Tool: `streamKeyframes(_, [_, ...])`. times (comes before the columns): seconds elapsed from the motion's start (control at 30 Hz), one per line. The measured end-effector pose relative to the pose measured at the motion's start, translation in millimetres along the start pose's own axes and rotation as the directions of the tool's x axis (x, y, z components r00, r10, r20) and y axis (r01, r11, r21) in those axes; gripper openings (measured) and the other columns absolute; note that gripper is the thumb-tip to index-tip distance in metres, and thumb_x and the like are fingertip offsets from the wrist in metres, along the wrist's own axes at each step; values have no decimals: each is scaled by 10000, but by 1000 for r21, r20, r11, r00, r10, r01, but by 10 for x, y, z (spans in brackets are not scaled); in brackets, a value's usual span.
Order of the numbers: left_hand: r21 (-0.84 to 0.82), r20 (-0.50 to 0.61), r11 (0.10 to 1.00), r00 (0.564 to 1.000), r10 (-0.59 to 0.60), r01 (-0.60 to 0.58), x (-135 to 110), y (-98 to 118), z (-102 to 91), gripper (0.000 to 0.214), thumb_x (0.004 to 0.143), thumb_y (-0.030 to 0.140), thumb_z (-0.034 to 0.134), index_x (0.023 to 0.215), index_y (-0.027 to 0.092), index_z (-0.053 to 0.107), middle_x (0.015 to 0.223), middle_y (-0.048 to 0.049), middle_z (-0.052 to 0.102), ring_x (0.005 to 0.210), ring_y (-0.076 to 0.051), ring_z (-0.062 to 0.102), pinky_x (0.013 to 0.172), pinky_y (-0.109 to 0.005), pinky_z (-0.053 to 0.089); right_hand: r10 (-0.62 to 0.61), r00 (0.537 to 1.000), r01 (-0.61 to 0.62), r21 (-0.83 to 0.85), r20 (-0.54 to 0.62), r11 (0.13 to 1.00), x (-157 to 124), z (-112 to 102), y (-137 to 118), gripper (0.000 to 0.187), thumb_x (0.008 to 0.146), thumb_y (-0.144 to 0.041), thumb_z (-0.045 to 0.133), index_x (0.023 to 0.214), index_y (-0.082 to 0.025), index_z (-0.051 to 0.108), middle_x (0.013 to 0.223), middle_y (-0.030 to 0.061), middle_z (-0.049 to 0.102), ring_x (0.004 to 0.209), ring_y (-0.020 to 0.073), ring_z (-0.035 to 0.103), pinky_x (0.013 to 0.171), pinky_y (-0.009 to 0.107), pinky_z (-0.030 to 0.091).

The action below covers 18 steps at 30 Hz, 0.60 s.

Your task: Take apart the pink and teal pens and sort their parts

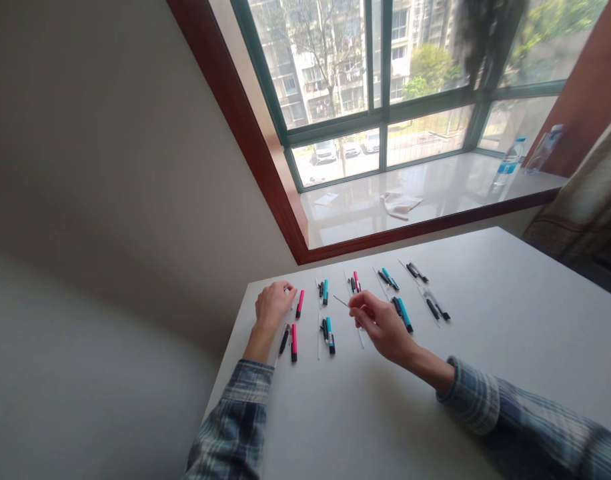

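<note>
My right hand (380,327) pinches a thin pen refill (340,301) between thumb and fingertips, above the white table (385,413). Its tip points left. My left hand (273,305) rests near the table's left edge, fingers curled together by a small part that I cannot make out. Just right of it lies a pink pen barrel (299,304). Nearer to me are another pink barrel (294,343) and a black pen piece (284,340). Teal pen barrels (325,292) with black pieces and thin pale refills (319,337) lie between my hands.
Farther right are several more sets of pen parts, teal (405,313) and clear with black (438,303). Behind the table, a window sill (345,223) holds a crumpled tissue (400,203) and a water bottle (509,163). A wall (135,233) stands on the left.
</note>
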<state>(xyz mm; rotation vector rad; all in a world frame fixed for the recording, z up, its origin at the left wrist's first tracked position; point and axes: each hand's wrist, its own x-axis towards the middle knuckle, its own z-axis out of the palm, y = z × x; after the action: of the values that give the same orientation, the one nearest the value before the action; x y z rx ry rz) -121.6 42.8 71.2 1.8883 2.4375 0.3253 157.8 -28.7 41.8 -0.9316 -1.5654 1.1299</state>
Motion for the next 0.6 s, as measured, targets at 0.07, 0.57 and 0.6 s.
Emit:
streamKeyframes(0.07, [-187,-52,982,999,4,-13,7,-98,-79,291,843,453,608,900,212,761,763,-61,709,717,-209,607,647,-293,397,19,1000,-19,12,-4,1000,10,-9,13,145,986,-338,566,971,-208,627,806,7,656,669,148,608,635,272,493])
streamKeyframes(0.57, [-927,375,-2,924,69,376,-561,-42,-211,323,763,336,807,916,171,575,853,28,590,476,-4,264,404,-168,232,74,997,-76,88,16,993,-2,27,91,240,988,-404,576,1077,-198,659,865,35,691,697,162,605,626,280,500])
streamKeyframes(0.6, [-929,370,7,927,63,371,-580,-10,-207,324,764,343,803,921,171,577,851,28,595,471,-3,256,401,-169,225,67,998,-68,71,14,995,-4,26,87,238,989,-402,576,1075,-198,665,860,36,693,691,162,604,620,280,498])
